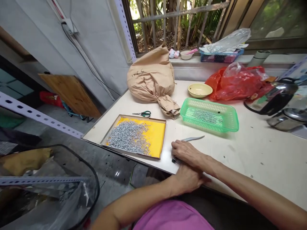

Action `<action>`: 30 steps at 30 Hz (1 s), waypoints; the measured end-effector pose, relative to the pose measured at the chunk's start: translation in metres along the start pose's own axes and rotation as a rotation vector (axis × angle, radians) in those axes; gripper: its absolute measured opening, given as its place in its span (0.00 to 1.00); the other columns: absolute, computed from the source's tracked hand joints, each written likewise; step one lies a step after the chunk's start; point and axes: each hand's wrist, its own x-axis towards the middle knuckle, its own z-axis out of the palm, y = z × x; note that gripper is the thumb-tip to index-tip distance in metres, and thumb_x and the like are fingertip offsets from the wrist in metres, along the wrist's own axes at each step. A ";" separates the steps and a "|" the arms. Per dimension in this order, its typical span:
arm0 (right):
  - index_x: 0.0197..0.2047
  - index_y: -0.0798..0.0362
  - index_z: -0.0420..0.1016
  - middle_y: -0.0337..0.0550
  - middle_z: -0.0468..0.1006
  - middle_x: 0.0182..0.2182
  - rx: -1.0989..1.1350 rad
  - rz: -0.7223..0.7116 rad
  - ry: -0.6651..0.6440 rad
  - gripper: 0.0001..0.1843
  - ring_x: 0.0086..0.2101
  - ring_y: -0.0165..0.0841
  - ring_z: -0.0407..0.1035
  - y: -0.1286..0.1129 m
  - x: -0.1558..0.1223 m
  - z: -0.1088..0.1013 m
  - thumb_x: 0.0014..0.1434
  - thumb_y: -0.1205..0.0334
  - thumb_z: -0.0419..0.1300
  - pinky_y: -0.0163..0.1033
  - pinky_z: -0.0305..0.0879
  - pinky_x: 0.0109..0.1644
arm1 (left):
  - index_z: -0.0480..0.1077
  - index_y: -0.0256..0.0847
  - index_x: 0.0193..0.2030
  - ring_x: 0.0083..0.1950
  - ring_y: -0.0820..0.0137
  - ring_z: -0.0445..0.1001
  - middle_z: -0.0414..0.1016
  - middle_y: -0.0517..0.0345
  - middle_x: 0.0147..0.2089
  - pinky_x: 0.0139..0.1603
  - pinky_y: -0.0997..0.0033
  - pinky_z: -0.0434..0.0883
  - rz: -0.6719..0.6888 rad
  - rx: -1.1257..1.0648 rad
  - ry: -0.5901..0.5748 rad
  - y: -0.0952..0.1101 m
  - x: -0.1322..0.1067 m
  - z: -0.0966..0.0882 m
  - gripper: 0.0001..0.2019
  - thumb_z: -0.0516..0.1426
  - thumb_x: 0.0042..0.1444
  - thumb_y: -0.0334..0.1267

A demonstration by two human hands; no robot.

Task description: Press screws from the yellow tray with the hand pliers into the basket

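Note:
My right hand (188,154) rests near the front edge of the white table, its fingers curled and closed. A small dark cylindrical end (174,159) shows below the fingertips; the rest is hidden. Just behind the knuckles lies a slim, grey, pointed tool (194,138), partly covered by the hand. My left hand (189,179) is crossed under the right wrist at the table edge, and its fingers are hidden. To the left, a shallow cardboard tray (163,140) with a yellow bottom holds many small silvery metal pins (127,135).
Green-handled scissors (145,113) lie behind the tray. A green plastic basket (232,119) holds some pins. Farther back are a brown paper sack (151,76), a cream bowl (199,90), a red plastic bag (235,83) and a metal kettle (275,94). A wire-rimmed bin (96,179) stands lower left.

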 end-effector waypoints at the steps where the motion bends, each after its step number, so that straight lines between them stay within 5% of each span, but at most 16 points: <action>1: 0.32 0.52 0.75 0.50 0.71 0.38 -0.011 -0.002 0.000 0.07 0.39 0.38 0.63 -0.002 0.004 0.002 0.57 0.70 0.55 0.41 0.61 0.41 | 0.52 0.34 0.67 0.64 0.51 0.60 0.63 0.40 0.63 0.64 0.49 0.56 0.000 0.009 0.004 0.000 -0.001 0.000 0.29 0.48 0.63 0.48; 7: 0.32 0.44 0.73 0.42 0.74 0.31 0.144 0.092 0.206 0.07 0.32 0.39 0.68 -0.008 0.015 0.015 0.55 0.67 0.58 0.42 0.65 0.36 | 0.46 0.37 0.69 0.62 0.55 0.63 0.64 0.42 0.62 0.63 0.54 0.57 0.021 0.058 -0.008 0.002 -0.005 -0.004 0.30 0.45 0.65 0.48; 11: 0.38 0.45 0.71 0.41 0.75 0.32 0.217 0.156 0.357 0.10 0.31 0.36 0.69 0.003 0.009 -0.008 0.61 0.66 0.50 0.40 0.66 0.33 | 0.59 0.37 0.62 0.59 0.58 0.65 0.67 0.45 0.59 0.60 0.58 0.62 0.070 0.056 0.040 -0.003 -0.006 -0.011 0.24 0.49 0.63 0.46; 15: 0.43 0.52 0.70 0.43 0.76 0.35 0.298 0.326 0.934 0.10 0.32 0.32 0.70 0.056 -0.012 -0.050 0.63 0.62 0.51 0.38 0.67 0.39 | 0.69 0.38 0.50 0.53 0.64 0.67 0.71 0.49 0.51 0.55 0.64 0.65 0.051 0.145 0.244 -0.037 -0.007 -0.051 0.12 0.50 0.63 0.36; 18: 0.43 0.51 0.72 0.45 0.77 0.35 0.137 0.537 1.087 0.10 0.30 0.33 0.70 0.113 -0.038 -0.058 0.63 0.58 0.52 0.40 0.66 0.39 | 0.72 0.38 0.45 0.45 0.65 0.67 0.72 0.50 0.43 0.44 0.66 0.67 -0.233 0.304 0.342 -0.087 -0.010 -0.102 0.11 0.50 0.63 0.32; 20: 0.42 0.51 0.73 0.48 0.76 0.35 0.025 0.648 0.995 0.14 0.31 0.38 0.70 0.145 -0.057 -0.046 0.64 0.55 0.49 0.45 0.65 0.38 | 0.73 0.38 0.41 0.42 0.65 0.65 0.71 0.50 0.38 0.42 0.66 0.66 -0.429 0.420 0.314 -0.122 -0.011 -0.134 0.12 0.49 0.63 0.31; 21: 0.45 0.51 0.72 0.51 0.75 0.38 -0.011 0.660 0.845 0.17 0.34 0.42 0.70 0.154 -0.065 -0.036 0.65 0.53 0.47 0.47 0.65 0.37 | 0.74 0.37 0.40 0.42 0.64 0.65 0.71 0.50 0.37 0.41 0.66 0.65 -0.512 0.469 0.287 -0.138 -0.012 -0.147 0.12 0.48 0.63 0.31; 23: 0.51 0.51 0.71 0.57 0.72 0.45 -0.031 0.708 0.728 0.21 0.37 0.46 0.70 0.158 -0.078 -0.014 0.65 0.49 0.45 0.48 0.65 0.34 | 0.74 0.35 0.38 0.43 0.63 0.63 0.70 0.49 0.37 0.41 0.66 0.63 -0.604 0.529 0.210 -0.164 -0.013 -0.164 0.13 0.49 0.63 0.32; 26: 0.55 0.50 0.68 0.52 0.72 0.45 0.067 0.638 0.687 0.22 0.36 0.41 0.71 0.128 -0.089 0.012 0.65 0.49 0.46 0.46 0.67 0.36 | 0.75 0.35 0.36 0.45 0.62 0.62 0.69 0.48 0.38 0.41 0.66 0.62 -0.631 0.554 0.112 -0.185 -0.013 -0.173 0.14 0.49 0.63 0.33; 30: 0.51 0.48 0.70 0.46 0.73 0.44 0.328 0.469 0.544 0.17 0.40 0.36 0.72 0.063 -0.095 0.030 0.66 0.52 0.47 0.40 0.69 0.42 | 0.76 0.37 0.35 0.45 0.62 0.61 0.69 0.47 0.39 0.40 0.66 0.62 -0.564 0.565 0.048 -0.187 -0.010 -0.176 0.16 0.47 0.63 0.35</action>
